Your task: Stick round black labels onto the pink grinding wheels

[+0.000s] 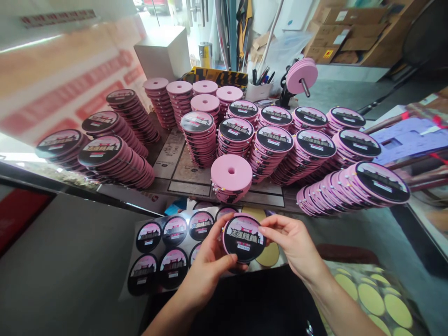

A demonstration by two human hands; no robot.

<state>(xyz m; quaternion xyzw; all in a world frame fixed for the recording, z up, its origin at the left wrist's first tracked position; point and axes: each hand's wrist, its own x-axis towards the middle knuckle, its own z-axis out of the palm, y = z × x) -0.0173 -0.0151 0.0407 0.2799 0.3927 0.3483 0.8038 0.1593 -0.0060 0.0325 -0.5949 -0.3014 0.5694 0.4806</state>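
My left hand [213, 261] is wrapped round a pink foam spool [227, 225], thumb on the lower front and fingers along its left edge. A round black-and-pink sticker [244, 242] with white lettering covers the spool's face. At the upper right rim, the thumb and fingertips of my right hand [285, 235] pinch the edge; whether they grip the sticker or the foam cannot be made out. Below and to the left lies a sheet of round stickers [174, 269], partly hidden by my left hand. Bare yellowish backing circles [269, 255] show behind my hands.
Stacks of labelled pink spools [274, 140] crowd the table [189, 184], with plain pink stacks [179, 88] behind. One short plain stack [231, 172] stands at the front edge. A pen holder [259, 89] and a spindle carrying pink discs [301, 77] are at the back.
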